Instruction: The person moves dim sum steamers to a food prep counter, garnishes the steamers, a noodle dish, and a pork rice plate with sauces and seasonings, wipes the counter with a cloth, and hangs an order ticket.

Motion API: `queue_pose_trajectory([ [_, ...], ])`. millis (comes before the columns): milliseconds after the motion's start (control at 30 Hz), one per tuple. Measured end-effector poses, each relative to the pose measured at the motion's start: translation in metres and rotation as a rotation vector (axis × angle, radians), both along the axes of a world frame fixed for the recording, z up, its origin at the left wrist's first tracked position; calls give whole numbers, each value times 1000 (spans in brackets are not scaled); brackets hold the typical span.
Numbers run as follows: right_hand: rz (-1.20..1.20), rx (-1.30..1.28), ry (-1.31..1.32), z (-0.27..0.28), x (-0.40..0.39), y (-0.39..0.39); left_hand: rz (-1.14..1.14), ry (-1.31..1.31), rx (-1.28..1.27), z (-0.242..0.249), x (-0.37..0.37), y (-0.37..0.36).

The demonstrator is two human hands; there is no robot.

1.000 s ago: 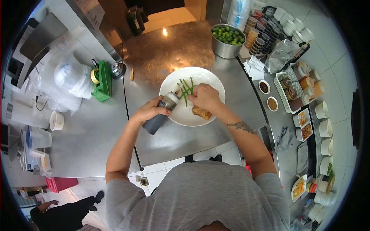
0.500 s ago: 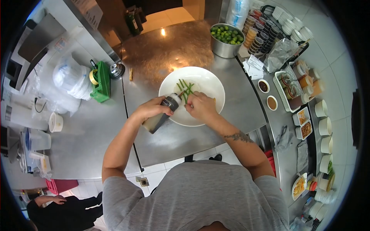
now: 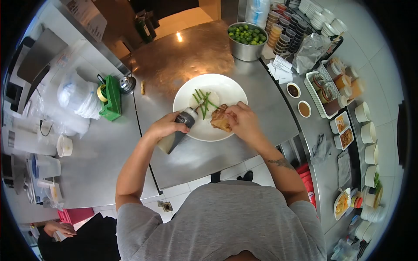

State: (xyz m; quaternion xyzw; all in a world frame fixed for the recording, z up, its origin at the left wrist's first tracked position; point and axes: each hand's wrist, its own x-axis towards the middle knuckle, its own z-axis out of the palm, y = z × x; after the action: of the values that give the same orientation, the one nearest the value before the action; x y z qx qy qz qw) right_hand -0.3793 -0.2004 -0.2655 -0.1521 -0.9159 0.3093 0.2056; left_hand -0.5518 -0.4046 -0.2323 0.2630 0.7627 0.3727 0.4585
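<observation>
A squeeze bottle (image 3: pixel 187 117) with a dark upper part is wrapped in my left hand (image 3: pixel 164 126). It leans with its nozzle over the left side of a white oval plate (image 3: pixel 224 81). Thin green beans (image 3: pixel 203 106) lie criss-crossed there, partly over a white mound (image 3: pixel 214 98) that looks like rice. A browned piece of meat (image 3: pixel 220 119) rests on the plate's right half. My right hand (image 3: pixel 245 122) has its fingers closed at the meat's right edge; the fingertips are partly hidden.
A steel pot of green limes (image 3: pixel 248 41) stands at the back right, by stacked sauce cups (image 3: pixel 283 41). Two small sauce bowls (image 3: pixel 304 109) sit right of the plate. A green tape dispenser (image 3: pixel 112 100) is on the left. Another person's hand (image 3: pixel 61 228) shows at lower left.
My right hand has moved right, from beside the green beans to the meat's edge, uncovering the meat. The bottle stays in my left hand. The view has shifted slightly.
</observation>
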Motion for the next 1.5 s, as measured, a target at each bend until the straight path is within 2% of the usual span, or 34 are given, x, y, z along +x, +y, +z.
queue_pose_trajectory([
  [233,-198,-101,-29,16,67,45,65,10,-14,3,17,0],
  [333,-288,-120,80,14,113,70,111,97,128,8,30,3],
  [467,-472,-27,67,8,180,100,92,166,334,31,64,43],
  [567,-591,104,22,-5,231,123,-24,228,493,60,107,111],
  [633,-675,198,-22,-17,262,136,-94,171,546,72,135,167],
  [767,-812,336,-64,-50,307,162,-212,-28,842,94,204,307],
  [833,-779,244,-3,-63,318,169,-267,-155,925,112,245,373],
  [900,-763,199,36,-69,325,174,-342,-174,1050,112,275,447],
  [1000,-760,194,67,-74,324,176,-365,90,1060,106,310,542],
  [1133,-763,183,99,-75,326,179,-311,357,1098,61,332,636],
  [1167,-763,173,97,-74,326,180,-290,413,1131,63,336,644],
  [1300,-764,148,61,-69,327,179,-341,620,976,52,336,655],
  [1500,-750,109,9,-69,329,180,-504,974,663,47,330,657],
])
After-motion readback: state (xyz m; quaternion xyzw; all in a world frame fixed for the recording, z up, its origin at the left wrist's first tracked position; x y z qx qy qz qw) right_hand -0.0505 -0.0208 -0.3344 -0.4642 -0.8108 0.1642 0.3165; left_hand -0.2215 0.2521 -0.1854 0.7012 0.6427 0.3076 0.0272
